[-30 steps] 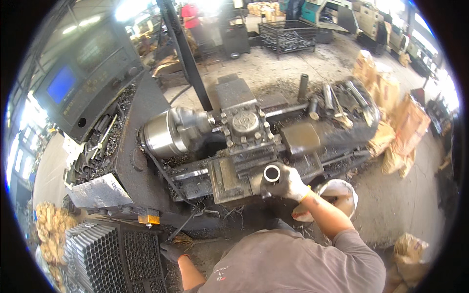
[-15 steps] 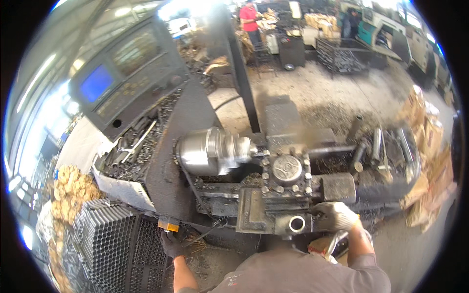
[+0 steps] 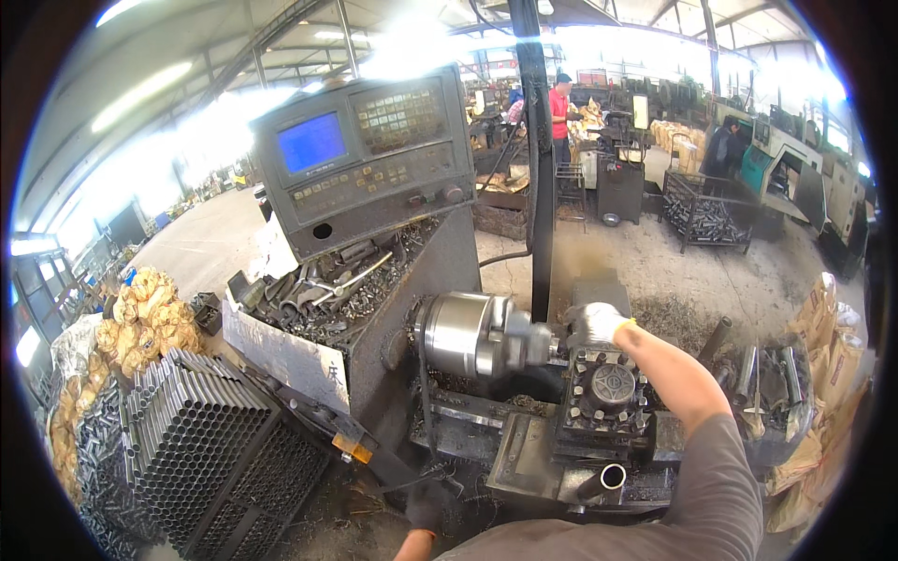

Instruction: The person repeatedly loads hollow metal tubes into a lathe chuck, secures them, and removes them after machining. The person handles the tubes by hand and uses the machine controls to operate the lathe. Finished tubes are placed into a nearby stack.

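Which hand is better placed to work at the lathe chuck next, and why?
Probably the right hand: gloved, it is already at the nose of the shiny chuck. The left hand, in a dark glove, hangs low by the machine's base, far from it.

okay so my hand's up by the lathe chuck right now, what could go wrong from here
1. Your gloved right hand is right beside the chuck; if it turns, the glove could probably snag and drag fingers in.
2. Your forearm reaches over the tool post, whose bolts and edges could catch the sleeve.
3. A short tube lies loose on the carriage near the edge and might roll off.
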Motion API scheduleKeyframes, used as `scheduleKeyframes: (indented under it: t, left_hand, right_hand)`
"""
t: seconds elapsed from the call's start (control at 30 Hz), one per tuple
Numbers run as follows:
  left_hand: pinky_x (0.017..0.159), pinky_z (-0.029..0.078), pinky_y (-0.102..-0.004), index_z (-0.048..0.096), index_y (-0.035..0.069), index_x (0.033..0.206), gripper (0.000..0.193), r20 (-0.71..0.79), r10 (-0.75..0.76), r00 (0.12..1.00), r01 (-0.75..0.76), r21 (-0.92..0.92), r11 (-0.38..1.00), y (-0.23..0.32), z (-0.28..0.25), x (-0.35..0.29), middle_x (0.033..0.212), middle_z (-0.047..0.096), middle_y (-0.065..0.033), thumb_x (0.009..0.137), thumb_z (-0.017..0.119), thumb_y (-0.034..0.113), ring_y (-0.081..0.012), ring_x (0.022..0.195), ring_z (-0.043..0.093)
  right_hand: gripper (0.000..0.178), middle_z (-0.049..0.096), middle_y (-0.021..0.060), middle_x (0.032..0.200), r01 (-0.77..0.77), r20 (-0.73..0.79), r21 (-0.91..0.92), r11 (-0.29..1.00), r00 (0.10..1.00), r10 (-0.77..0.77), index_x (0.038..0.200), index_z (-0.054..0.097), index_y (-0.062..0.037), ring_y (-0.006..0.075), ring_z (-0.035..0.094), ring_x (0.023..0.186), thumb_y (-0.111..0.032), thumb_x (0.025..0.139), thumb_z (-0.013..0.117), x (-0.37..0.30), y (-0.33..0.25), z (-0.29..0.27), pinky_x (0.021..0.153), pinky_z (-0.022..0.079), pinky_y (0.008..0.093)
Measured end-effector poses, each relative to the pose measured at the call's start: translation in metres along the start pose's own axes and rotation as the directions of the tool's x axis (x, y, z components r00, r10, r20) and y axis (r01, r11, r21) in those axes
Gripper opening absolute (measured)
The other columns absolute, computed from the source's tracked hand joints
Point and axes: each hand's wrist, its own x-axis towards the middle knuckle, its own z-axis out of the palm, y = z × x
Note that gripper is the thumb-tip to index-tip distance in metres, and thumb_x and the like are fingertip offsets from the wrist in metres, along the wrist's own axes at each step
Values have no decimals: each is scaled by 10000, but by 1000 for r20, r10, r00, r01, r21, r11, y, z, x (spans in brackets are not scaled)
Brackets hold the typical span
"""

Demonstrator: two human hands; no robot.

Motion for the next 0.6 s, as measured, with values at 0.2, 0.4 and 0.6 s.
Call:
scheduleKeyframes:
  t: [0.2, 0.4, 0.6]
  left_hand:
    - [988, 551, -466, 723, 82, 1283, 348, -54, 265, 963, -263, -418, 869, 157, -69, 4, 1222, 756, -189, 1004, 656, 279, -381, 1118, 727]
    - [1019, 545, -502, 704, 103, 1305, 384, -195, 495, 847, -525, -160, 836, 295, -157, 13, 1190, 743, -177, 956, 712, 263, -367, 1103, 725]
    - [1248, 352, -574, 606, 31, 1401, 635, -258, 879, 402, -836, 287, 467, 398, -169, 87, 1407, 622, -203, 856, 789, 301, -387, 1326, 581]
  right_hand:
    - [526, 774, 170, 846, -48, 420, -4, 999, 906, 45, 941, 802, -39, 323, 717, 779, -543, 793, 828, 66, 40, 47, 730, 560, 443]
    - [660, 735, 217, 779, 36, 180, -213, 976, 984, 3, 798, 786, -25, 357, 697, 712, -685, 801, 799, 77, 58, 98, 681, 558, 483]
    - [427, 795, 120, 1211, -385, 730, 187, 904, 670, 134, 1265, 771, -59, 262, 766, 948, -396, 1013, 696, 70, 82, 59, 860, 645, 421]
